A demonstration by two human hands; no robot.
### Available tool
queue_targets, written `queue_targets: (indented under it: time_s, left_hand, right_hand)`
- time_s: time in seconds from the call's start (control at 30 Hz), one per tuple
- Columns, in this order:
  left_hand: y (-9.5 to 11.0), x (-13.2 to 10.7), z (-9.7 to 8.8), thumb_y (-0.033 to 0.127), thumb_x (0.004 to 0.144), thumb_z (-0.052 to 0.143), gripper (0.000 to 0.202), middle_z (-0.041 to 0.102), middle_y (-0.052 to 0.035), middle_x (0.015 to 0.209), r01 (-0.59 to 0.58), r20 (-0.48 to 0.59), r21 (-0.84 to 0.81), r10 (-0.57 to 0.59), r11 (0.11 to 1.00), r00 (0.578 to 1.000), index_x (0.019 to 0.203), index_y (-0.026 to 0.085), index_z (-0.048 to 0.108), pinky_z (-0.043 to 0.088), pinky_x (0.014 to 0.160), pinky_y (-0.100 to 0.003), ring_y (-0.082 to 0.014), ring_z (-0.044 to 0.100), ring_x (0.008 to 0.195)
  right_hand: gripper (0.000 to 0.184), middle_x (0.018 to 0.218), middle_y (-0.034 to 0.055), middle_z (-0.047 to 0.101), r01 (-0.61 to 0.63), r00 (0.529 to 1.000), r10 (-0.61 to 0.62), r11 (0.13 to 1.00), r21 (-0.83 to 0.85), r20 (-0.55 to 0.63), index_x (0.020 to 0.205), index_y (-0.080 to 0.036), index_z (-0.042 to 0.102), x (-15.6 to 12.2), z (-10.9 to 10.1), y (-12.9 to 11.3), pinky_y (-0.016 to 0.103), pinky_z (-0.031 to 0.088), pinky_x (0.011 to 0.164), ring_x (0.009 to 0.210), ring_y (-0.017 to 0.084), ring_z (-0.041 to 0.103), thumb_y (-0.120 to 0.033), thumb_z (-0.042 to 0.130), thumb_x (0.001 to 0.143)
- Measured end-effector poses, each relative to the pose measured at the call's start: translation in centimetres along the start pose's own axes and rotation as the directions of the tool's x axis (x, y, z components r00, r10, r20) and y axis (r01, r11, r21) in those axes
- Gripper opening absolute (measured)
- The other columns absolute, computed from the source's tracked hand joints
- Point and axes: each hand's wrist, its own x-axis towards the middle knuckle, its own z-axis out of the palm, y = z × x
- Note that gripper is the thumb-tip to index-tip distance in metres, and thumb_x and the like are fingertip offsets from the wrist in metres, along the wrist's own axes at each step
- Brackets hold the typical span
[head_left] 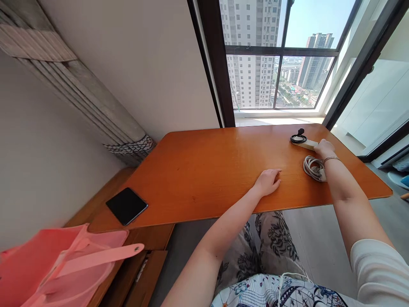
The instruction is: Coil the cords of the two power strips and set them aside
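Observation:
My right hand [325, 148] reaches to the far right of the table, its fingers closed on the near end of a cream power strip [308, 144]. A coiled black cord [298, 138] with a plug lies over the strip's other end. Just below my right wrist, a coiled white cable [311, 169] with a white block at its side rests on the wood. My left hand [268, 182] lies on the table near its front edge, fingers stretched out and apart, holding nothing. It is to the left of the white cable and does not touch it.
An orange-brown wooden table [207, 170] spans the view. At its left end lies a black tablet [127, 206]. A pink bin with a handle [64, 260] stands at lower left beside wooden drawers [147, 277]. Behind the table are a window [281, 55] and a grey curtain [96, 94].

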Motion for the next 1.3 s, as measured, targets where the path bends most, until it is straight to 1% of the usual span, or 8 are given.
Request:
queue_targets:
  time_s: [0.13,0.27,0.37,0.57,0.7,0.8,1.0,1.3]
  left_hand:
    - [-0.3,0.1,0.2,0.024,0.089,0.059,0.044,0.071,-0.0129,0.123,-0.001,-0.005,-0.005,0.001,1.0,1.0,0.132,0.017,0.057,0.05,0.106,-0.047,-0.0283,0.066,0.117]
    - [-0.3,0.1,0.3,0.023,0.089,0.059,0.043,0.072,-0.0131,0.123,0.005,-0.003,-0.015,-0.005,1.0,1.0,0.131,0.017,0.058,0.051,0.105,-0.047,-0.0284,0.066,0.117]
    - [-0.3,0.1,0.2,0.022,0.088,0.059,0.042,0.071,-0.0137,0.124,0.012,0.0,-0.022,-0.012,1.0,1.0,0.13,0.015,0.059,0.05,0.106,-0.046,-0.0284,0.066,0.117]
    - [-0.2,0.1,0.1,0.022,0.088,0.059,0.042,0.071,-0.0131,0.125,0.017,-0.005,-0.025,-0.017,1.0,1.0,0.129,0.016,0.06,0.051,0.107,-0.045,-0.0276,0.066,0.118]
    - [-0.2,0.2,0.2,0.021,0.088,0.06,0.043,0.071,-0.0144,0.126,0.022,-0.002,-0.026,-0.022,0.999,1.0,0.13,0.013,0.06,0.05,0.108,-0.044,-0.0279,0.066,0.119]
    - [-0.2,0.2,0.1,0.021,0.088,0.06,0.042,0.071,-0.0149,0.126,0.028,-0.002,-0.032,-0.028,0.999,1.0,0.129,0.012,0.061,0.05,0.107,-0.044,-0.0283,0.066,0.119]
    - [-0.3,0.2,0.1,0.02,0.088,0.06,0.038,0.072,-0.0126,0.126,0.04,0.004,-0.023,-0.04,0.999,0.999,0.125,0.014,0.064,0.05,0.107,-0.044,-0.027,0.066,0.118]
    - [-0.3,0.2,0.1,0.019,0.088,0.06,0.035,0.072,-0.0127,0.124,0.033,-0.001,-0.021,-0.033,0.999,0.999,0.121,0.014,0.067,0.051,0.106,-0.043,-0.0266,0.066,0.117]
  right_hand:
    - [0.053,0.123,0.0305,0.064,-0.13,0.99,0.128,0.991,0.033,0.058,0.137,0.003,0.053,-0.1,-0.1,-1.2,0.045,0.052,0.092,0.117,0.04,0.063,-0.025,0.059,0.092]
    - [0.049,0.13,0.0265,0.063,-0.086,0.983,0.073,0.994,0.072,0.169,0.136,-0.003,0.057,-0.4,-0.2,-2.0,0.042,0.05,0.093,0.119,0.037,0.062,-0.027,0.06,0.093]
    - [0.046,0.131,0.0221,0.064,-0.013,0.984,-0.006,0.994,0.107,0.175,0.132,-0.008,0.061,-1.5,-1.0,-1.6,0.039,0.05,0.093,0.117,0.034,0.063,-0.034,0.062,0.093]
    - [0.06,0.145,0.0152,0.057,0.254,0.967,-0.25,0.964,0.073,-0.054,0.143,-0.021,0.056,-9.1,-2.8,3.9,0.048,0.04,0.113,0.136,0.035,0.05,-0.055,0.058,0.094]
    - [0.077,0.16,0.0132,0.041,0.357,0.927,-0.365,0.929,-0.097,-0.089,0.15,-0.031,0.049,-15.5,-1.4,8.2,0.068,0.028,0.116,0.147,0.042,0.034,-0.062,0.068,0.083]
    - [0.08,0.162,0.0164,0.036,0.346,0.929,-0.363,0.92,-0.181,-0.067,0.152,-0.03,0.047,-17.8,0.5,9.5,0.076,0.027,0.111,0.15,0.047,0.027,-0.06,0.069,0.08]
    - [0.063,0.15,0.0181,0.05,0.397,0.898,-0.408,0.913,-0.097,-0.165,0.146,-0.025,0.053,-16.5,3.2,8.9,0.079,0.029,0.107,0.143,0.047,0.038,-0.047,0.057,0.086]
    - [0.062,0.151,0.0159,0.05,0.398,0.902,-0.402,0.916,-0.053,-0.158,0.144,-0.028,0.056,-13.4,3.3,7.7,0.078,0.025,0.111,0.144,0.046,0.037,-0.042,0.061,0.085]
